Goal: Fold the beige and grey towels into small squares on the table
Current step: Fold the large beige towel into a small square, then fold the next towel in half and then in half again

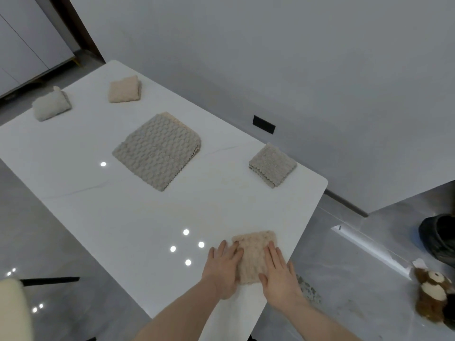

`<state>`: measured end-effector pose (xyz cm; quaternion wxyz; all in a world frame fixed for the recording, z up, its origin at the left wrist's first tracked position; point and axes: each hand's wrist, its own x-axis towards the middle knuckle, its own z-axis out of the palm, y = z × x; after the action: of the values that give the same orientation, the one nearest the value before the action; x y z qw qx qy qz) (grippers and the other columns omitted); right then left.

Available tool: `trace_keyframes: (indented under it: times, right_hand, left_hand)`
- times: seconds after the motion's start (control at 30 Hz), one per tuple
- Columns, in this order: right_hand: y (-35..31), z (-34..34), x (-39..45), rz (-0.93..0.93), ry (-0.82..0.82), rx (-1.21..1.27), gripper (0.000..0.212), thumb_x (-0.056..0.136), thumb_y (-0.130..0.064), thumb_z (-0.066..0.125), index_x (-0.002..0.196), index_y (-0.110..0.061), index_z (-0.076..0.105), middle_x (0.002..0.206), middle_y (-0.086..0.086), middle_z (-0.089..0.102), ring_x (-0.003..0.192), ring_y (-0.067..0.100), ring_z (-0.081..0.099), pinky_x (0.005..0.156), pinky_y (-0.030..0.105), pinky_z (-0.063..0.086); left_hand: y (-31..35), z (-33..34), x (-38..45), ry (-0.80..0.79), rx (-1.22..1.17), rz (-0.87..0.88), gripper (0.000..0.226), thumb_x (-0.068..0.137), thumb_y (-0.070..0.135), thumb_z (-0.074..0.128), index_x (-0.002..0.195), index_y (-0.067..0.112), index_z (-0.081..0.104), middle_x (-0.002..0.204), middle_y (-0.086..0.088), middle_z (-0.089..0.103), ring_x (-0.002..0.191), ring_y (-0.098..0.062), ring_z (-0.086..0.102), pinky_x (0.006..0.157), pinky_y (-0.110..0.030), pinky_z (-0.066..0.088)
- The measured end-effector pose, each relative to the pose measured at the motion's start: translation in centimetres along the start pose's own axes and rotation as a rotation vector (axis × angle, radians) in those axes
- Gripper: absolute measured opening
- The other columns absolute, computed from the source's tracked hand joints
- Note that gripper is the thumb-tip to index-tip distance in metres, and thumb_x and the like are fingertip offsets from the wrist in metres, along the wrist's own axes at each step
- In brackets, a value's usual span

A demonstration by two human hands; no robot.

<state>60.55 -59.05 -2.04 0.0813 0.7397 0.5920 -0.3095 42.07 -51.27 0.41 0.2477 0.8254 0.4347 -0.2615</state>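
A small folded beige towel (253, 254) lies near the table's front right edge. My left hand (222, 267) presses flat on its left side and my right hand (279, 274) presses flat on its right side, fingers straight. A larger grey towel (157, 150), folded into a wide square, lies at the table's middle. A small folded grey towel (272, 164) sits at the right edge. At the far end lie a folded beige towel (125, 89) and a folded grey towel (50, 107).
The white glossy table (123, 217) runs away from me along a grey wall. A cream chair back (14, 311) stands at the near left. On the floor at right lie a brown plush toy (433, 294) and a dark shoe (438, 237).
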Motion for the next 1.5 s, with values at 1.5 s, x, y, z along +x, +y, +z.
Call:
trace_keyframes:
  times: [1.5]
  right_hand:
    - [-29.6, -8.3, -2.0, -0.071, 0.214, 0.205, 0.077, 0.095, -0.033, 0.053, 0.161, -0.024, 0.015, 0.169, -0.005, -0.007, 0.156, 0.02, 0.005, 0.124, 0.036, 0.022]
  left_hand:
    - [-29.1, -12.6, -15.8, 0.468, -0.145, -0.062, 0.061, 0.09, 0.026, 0.055, 0.15, 0.028, 0.046, 0.164, 0.006, 0.028, 0.148, -0.018, 0.03, 0.117, -0.035, 0.031]
